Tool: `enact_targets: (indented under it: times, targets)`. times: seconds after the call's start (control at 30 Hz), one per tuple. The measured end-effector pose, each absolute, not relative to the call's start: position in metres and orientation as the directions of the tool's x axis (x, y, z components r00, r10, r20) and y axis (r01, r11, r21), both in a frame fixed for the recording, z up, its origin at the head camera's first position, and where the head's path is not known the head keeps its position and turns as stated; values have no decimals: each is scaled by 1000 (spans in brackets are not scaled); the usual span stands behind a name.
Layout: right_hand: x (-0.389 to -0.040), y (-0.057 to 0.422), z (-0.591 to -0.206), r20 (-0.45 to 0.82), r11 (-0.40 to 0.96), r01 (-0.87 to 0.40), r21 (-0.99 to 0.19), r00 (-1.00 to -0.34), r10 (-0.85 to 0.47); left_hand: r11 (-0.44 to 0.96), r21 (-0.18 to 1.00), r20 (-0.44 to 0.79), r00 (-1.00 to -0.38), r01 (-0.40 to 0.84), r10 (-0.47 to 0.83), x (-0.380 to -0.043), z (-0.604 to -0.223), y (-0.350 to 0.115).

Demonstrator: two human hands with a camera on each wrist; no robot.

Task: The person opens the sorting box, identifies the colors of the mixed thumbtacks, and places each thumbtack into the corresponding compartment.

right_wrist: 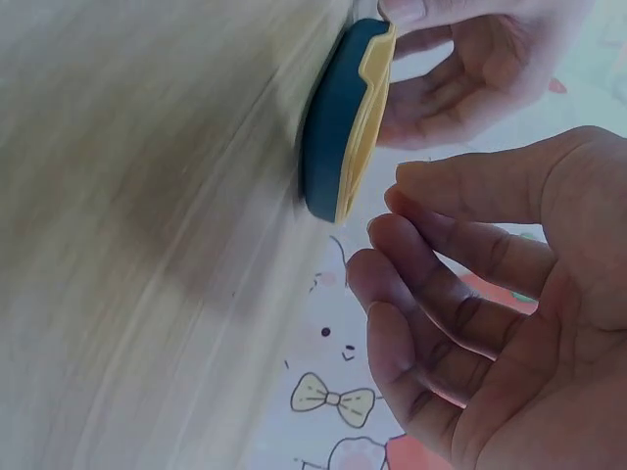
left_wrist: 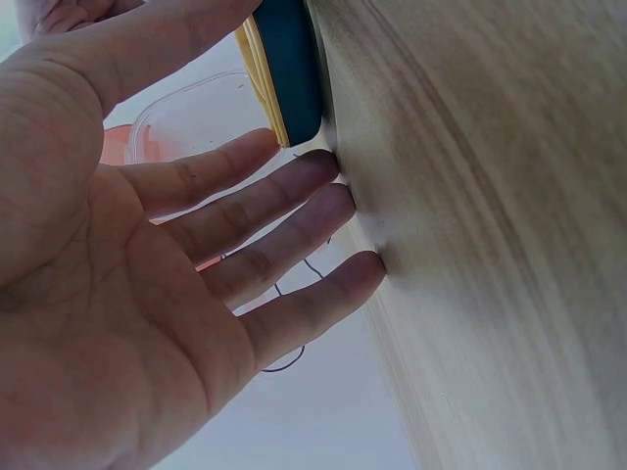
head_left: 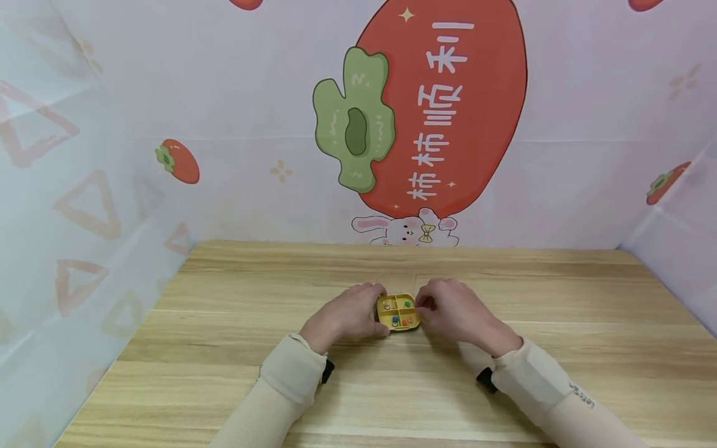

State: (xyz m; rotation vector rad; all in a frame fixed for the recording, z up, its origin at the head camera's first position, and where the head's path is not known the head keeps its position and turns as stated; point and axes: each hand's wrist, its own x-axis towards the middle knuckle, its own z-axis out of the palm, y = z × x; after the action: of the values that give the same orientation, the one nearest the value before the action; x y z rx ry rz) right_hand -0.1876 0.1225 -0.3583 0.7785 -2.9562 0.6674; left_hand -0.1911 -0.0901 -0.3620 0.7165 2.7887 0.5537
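Note:
A small compartment box (head_left: pixel 399 330) with a yellow inside and dark teal base sits on the table, its clear lid (left_wrist: pixel 181 122) raised at the back. Small coloured pieces lie in its compartments: green (head_left: pixel 407 304), blue (head_left: pixel 394 318) and orange (head_left: pixel 404 323), among others. My left hand (head_left: pixel 348 318) holds the box at its left side, thumb at the front and index finger at the back. At the box's right edge is my right hand (head_left: pixel 456 311), fingers bent and thumb tip close to the index fingertip. Whether something tiny is pinched there cannot be seen.
The wooden table (head_left: pixel 224 354) runs back to a printed cloth wall (head_left: pixel 252 199) with a large persimmon and a rabbit. More printed cloth (head_left: pixel 84 186) stands along the left side. Black straps (head_left: pixel 486 379) show under the sleeves.

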Motion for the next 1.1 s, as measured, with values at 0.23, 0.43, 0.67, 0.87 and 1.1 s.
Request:
enact_targets:
  times: [0.23,0.43,0.67,0.87,1.1]
  targets:
    - [-190,129,-357,124,807,-449,-384,-891,-437,809,415,-109,-860,417,499,-191,-362,-89]
    - [-193,132,-358,107,812,-423,-402,-903,-417,812,414,-115,-862,410,494,-191,-361,-89]
    - [-199,137,-361,98,822,-396,-408,-915,-392,814,412,-122,-860,410,495,-192,-360,-90]
    - [-200,139,-363,105,822,-394,-411,-916,-386,813,407,-120,-859,415,498,-193,-360,-90]
    - [-202,139,-363,106,811,-389,-437,-918,-383,819,404,-126,-861,409,492,-192,-358,-90]
